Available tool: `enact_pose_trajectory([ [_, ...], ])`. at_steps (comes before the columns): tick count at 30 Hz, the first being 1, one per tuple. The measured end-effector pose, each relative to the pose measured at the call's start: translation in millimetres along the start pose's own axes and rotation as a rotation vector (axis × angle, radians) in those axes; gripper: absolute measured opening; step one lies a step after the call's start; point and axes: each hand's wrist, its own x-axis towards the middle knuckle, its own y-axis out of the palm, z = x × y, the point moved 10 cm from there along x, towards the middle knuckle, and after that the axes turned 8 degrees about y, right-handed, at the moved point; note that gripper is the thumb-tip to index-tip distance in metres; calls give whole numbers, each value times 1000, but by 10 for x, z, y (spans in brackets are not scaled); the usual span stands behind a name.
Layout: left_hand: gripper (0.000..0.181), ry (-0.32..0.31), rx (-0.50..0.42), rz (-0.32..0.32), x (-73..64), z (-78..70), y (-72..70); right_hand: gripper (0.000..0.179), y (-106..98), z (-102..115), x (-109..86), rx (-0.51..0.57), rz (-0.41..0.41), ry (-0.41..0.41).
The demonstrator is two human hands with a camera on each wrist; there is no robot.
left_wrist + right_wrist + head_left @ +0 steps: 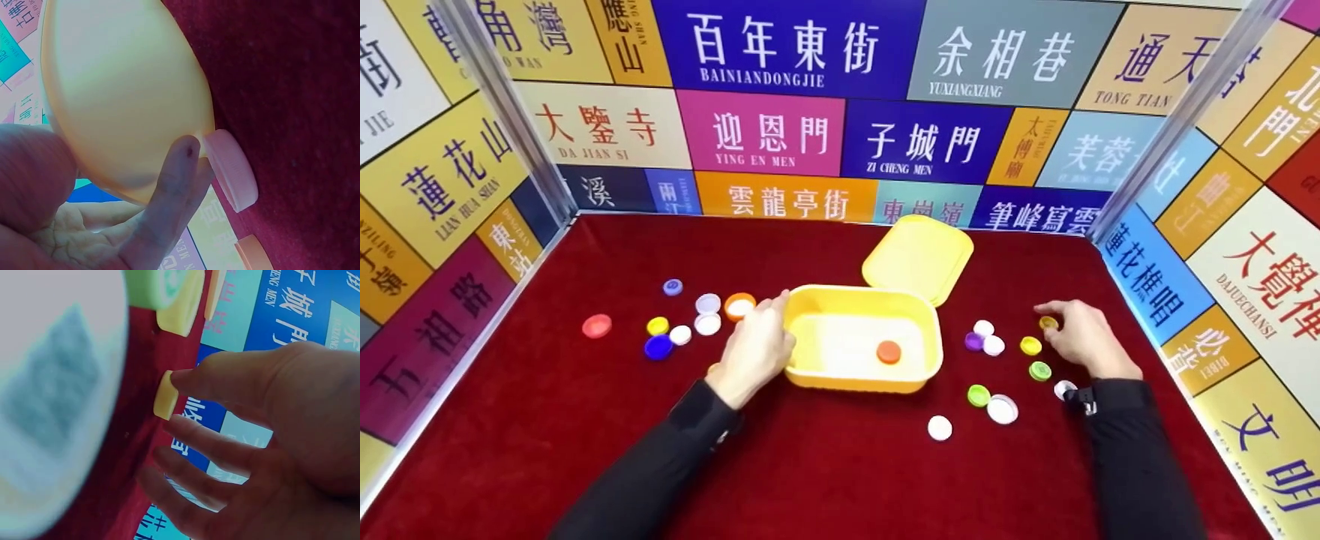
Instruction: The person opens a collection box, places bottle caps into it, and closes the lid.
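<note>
My left hand (755,341) grips the left end of a yellow plastic box (847,381), with the thumb on one side of its wall and fingers (171,185) on the other. Inside the box lies one orange bottle cap (889,352). A pinkish cap (233,169) is right by those fingertips in the left wrist view. Over on the right, my right hand (1087,337) pinches a small yellow bottle cap (166,396) at the table between thumb and index finger; the other fingers are spread.
Behind the box lies its yellow lid (919,255). Loose caps are scattered on both sides, among them a red one (597,325), a blue one (658,346), a green one (1040,370) and a white one (940,428). Printed panels (765,135) wall in the dark red table (840,465).
</note>
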Motion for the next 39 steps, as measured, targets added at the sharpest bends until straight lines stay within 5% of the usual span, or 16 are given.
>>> enact_pose_trajectory([
  [14, 71, -31, -8, 13, 7, 23, 25, 33, 27, 21, -6, -15, -2, 2],
  [25, 69, 3, 3, -23, -16, -13, -27, 29, -10, 94, -34, -10, -12, 2],
  [39, 69, -14, 4, -1, -6, 0, -10, 27, -158, 572, -144, 13, -103, -102],
])
